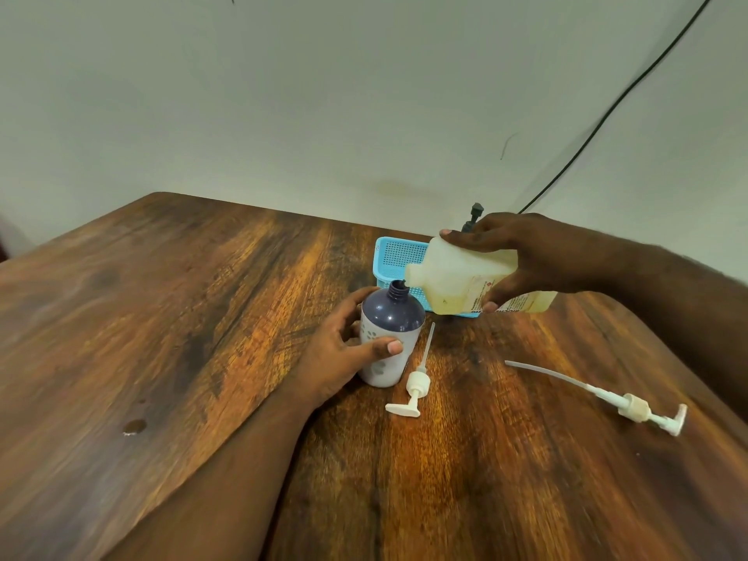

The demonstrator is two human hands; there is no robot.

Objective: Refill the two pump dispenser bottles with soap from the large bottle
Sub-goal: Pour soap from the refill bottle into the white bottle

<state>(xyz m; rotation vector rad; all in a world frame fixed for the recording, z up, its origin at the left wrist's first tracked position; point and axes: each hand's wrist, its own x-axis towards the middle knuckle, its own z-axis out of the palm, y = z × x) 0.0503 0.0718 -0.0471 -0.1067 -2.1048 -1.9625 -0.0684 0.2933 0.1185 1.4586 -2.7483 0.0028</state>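
Forearms fill the bottom of the frame; nearest loose items on the tabletop (162, 317) are two white pump heads with dip tubes: the short one (415, 388) lying just right of the purple dispenser bottle (386, 338), the long one (607, 392) well apart to the right. Left hand (344, 350) is wrapped round the purple bottle, thumb across its front, steadying it upright, neck open. Right hand (522, 257) grips the large translucent soap bottle (465, 281), fingers over the top and thumb under, tipped near-horizontal with long axis running right-to-left, mouth at the left end touching or just over the purple bottle's neck. Key relation: spout sits up-right of the neck, so the pour depends on holding that alignment; can't tell whether soap is flowing. Yellowish liquid is pooled along the large bottle's low side. Blue plastic basket (398, 253) sits behind both; a dark pump top (474, 214) pokes up behind the right hand, probably the second dispenser, body hidden. Judging by this, first refill in hand, second not started.
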